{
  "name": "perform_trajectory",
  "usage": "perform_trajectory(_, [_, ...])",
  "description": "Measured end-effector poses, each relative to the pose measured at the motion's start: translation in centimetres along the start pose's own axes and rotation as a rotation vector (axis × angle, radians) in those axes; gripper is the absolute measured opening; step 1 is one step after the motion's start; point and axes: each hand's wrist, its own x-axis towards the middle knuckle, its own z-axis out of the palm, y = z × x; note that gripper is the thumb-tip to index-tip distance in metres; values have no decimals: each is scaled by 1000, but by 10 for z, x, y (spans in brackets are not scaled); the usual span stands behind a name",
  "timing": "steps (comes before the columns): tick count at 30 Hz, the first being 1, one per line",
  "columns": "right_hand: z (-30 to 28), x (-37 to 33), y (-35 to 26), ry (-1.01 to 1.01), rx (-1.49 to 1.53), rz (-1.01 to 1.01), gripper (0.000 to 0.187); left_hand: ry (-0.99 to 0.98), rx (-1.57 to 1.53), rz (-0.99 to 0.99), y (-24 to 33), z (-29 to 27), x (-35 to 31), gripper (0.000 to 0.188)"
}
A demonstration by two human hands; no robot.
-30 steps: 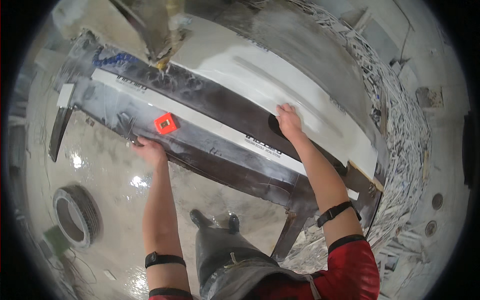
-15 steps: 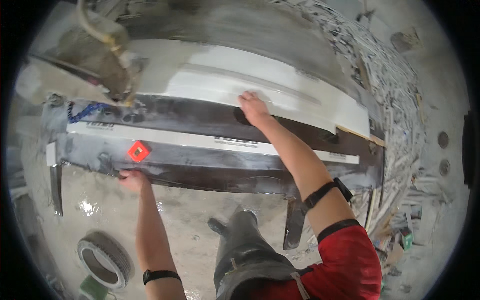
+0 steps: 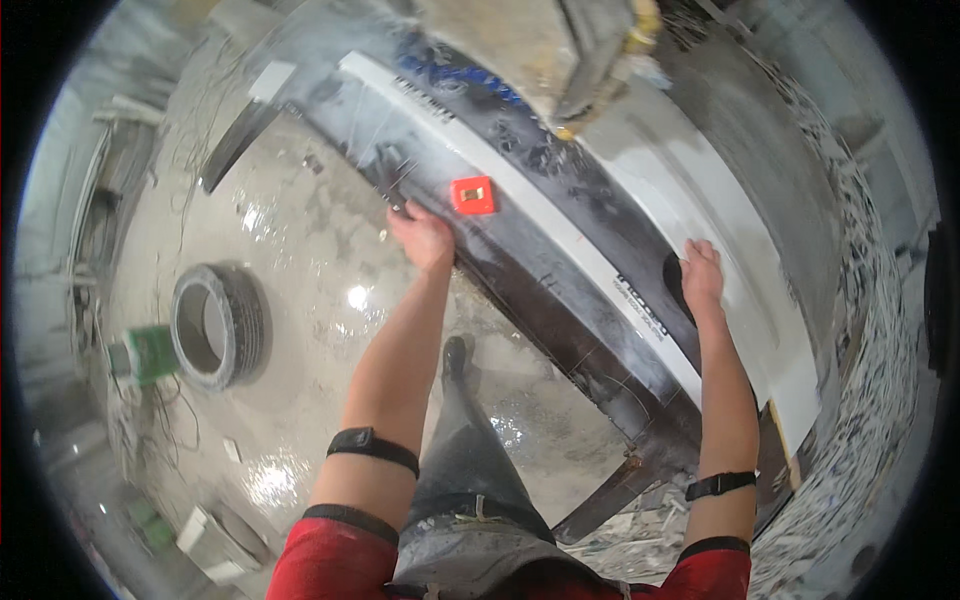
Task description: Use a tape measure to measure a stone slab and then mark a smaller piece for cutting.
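Left hand: the hand (image 3: 424, 236) is at the near edge of the tabletop (image 3: 530, 300), fingers bent toward a dark shape (image 3: 388, 170) too blurred to name; whether its grip pinches anything, I cannot tell.
Right hand: the hand (image 3: 702, 280) rests on the near long edge of the white slab (image 3: 745, 275), fingers close together and lying over its top; whether the grip pinches the slab, I cannot tell.
Slab: it lies flat along the far side of the tabletop, its upper-left part beneath the machine (image 3: 510, 50).
Dark patch: a rounded black area (image 3: 676, 285) sits just left of the right hand; shadow or object, I cannot tell.
Strip: a long white strip (image 3: 530, 197) with black print lies between the hands, apart from the slab.
Red box: a small square box (image 3: 473, 195) stands between strip and left hand, near both.
Chain: blue segments (image 3: 460, 75) lie beyond the strip, near the machine.
Floor: wet, with a tyre (image 3: 248, 320) and a green container (image 3: 152, 354) at left.
Scraps: pale offcuts (image 3: 860, 330) heap along the right.
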Motion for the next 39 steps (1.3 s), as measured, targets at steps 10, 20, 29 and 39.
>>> perform_trajectory(10, [9,-2,3,54,-1,-71,42,-15,68,-103,13,-17,-3,56])
perform_trajectory(20, [5,3,6,-1,21,49,42,-120,-118,-13,6,-5,12,55])
perform_trajectory(29, [-14,0,-8,18,76,148,39,-130,-88,-61,10,-4,13,61])
perform_trajectory(39, [-5,-66,44,92,22,274,38,-132,40,-37,14,-10,28,65])
